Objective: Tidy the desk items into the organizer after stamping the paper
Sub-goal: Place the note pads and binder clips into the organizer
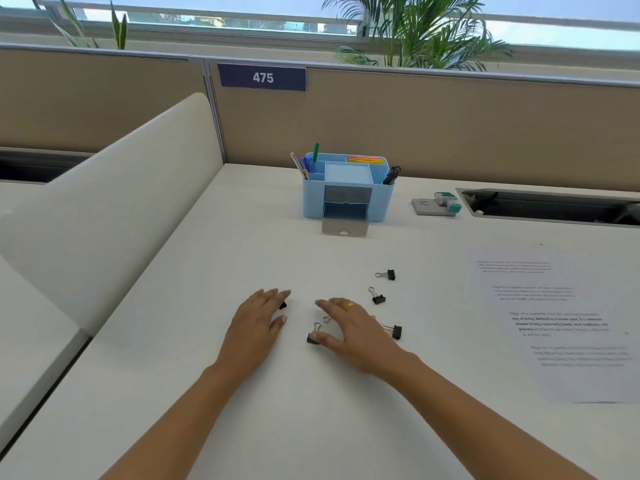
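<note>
Several black binder clips lie loose on the white desk: one [389,274] farthest back, one [378,298] nearer, one [394,330] right of my right hand, one [313,336] at my right thumb. Another clip [283,305] peeks out under my left fingertips. My left hand [258,323] rests flat, fingers apart. My right hand [346,329] hovers spread over the clips, holding nothing I can see. The blue organizer [346,188] stands behind, its small clear drawer [344,227] pulled open. The printed paper [561,323] lies at the right.
A stamp and its grey pad [437,204] sit right of the organizer. Pens, markers and sticky notes fill the organizer's top compartments. A cable slot [554,206] opens in the desk at back right. A cream divider [114,202] borders the left; a tan partition stands behind.
</note>
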Tool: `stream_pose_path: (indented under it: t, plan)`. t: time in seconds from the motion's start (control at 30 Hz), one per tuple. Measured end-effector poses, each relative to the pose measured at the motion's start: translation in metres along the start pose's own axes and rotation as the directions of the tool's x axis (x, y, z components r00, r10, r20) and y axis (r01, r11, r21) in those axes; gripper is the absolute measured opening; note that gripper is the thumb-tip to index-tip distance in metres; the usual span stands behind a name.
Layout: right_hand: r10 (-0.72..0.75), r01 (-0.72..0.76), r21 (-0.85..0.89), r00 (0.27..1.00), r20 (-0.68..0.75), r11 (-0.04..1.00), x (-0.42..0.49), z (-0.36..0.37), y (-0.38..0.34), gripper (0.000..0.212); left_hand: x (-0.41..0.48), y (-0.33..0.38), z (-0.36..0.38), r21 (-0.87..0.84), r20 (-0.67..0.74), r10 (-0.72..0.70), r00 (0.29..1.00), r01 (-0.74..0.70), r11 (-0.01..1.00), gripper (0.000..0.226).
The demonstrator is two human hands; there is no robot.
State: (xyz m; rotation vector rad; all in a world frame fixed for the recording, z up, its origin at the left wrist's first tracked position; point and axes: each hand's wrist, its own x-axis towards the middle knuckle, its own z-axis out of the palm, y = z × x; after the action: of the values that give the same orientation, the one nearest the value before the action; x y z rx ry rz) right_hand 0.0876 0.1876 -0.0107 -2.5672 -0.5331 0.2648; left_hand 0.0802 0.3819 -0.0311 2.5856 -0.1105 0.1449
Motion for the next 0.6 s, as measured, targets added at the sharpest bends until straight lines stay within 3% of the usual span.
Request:
stream_pose_path:
  t: [0.13, 0.4, 0.6]
  plan:
    - [-0.043, 0.049, -0.122, 0.998, 0.05, 0.991, -0.003, 0.013, -0.012, 0.05, 0.002, 0.003, 0.001, 0.118, -0.04, 0.1, 0.994, -0.095, 0.988, 0.038]
    - [-0.207, 0.186, -0.233, 0.976, -0.071, 0.955, 0.006, 0.019, -0.008, 0.03, 0.008, 0.01, -0.006, 0.202, 0.049, 0.068, 0.996, -0.076, 0.977, 0.034]
    - [-0.073, 0.071, -0.108, 0.997, -0.014, 0.992, 0.017, 0.001, -0.017, 0.025, 0.024, 0.017, -0.015, 0.186, 0.122, -0.012, 0.992, -0.011, 0.982, 0.032]
